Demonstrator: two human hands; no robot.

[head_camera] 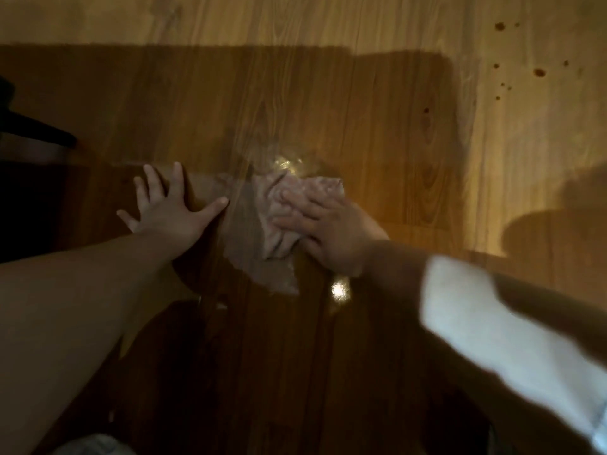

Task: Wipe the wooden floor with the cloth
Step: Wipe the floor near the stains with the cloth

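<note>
With the left grip (pixel 169 214) splayed flat on the floor (pixel 328 110) as a brace, the right grip (pixel 328 233) presses flat-fingered on the bunched cloth (pixel 274 200) just beside it, and firm overlapping strokes toward the dark spots (pixel 538 72) far right seem best.

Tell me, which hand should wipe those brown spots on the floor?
Right. The right hand presses the pink cloth, and the brown spots lie on its side. The left hand rests flat on the wooden floor.
</note>
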